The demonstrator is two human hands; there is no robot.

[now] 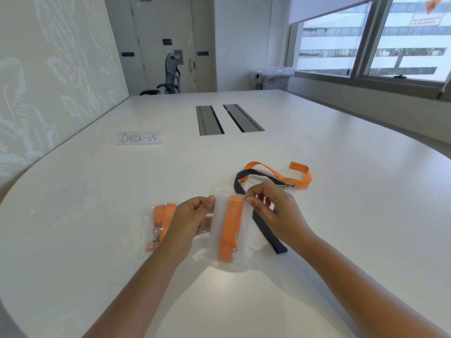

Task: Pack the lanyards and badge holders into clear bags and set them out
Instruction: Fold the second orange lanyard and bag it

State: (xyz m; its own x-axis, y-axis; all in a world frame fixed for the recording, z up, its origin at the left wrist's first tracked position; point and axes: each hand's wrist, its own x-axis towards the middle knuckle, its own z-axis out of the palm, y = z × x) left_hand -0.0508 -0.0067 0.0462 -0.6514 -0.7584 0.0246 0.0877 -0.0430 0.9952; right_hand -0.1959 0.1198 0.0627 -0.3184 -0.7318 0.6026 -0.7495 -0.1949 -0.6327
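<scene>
The zip edge of a clear bag (228, 228) holding a folded orange lanyard (230, 230) is pinched by the left hand (192, 217) and right hand (273, 211) above the table (317, 276); limp, slippery film is best gripped at that stiffer seal

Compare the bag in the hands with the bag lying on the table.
The held bag is lifted, pinched at its top by the left hand and right hand; the lying bag rests flat on the table, untouched. The held bag looks larger. Both are clear and hold orange lanyards.
</scene>
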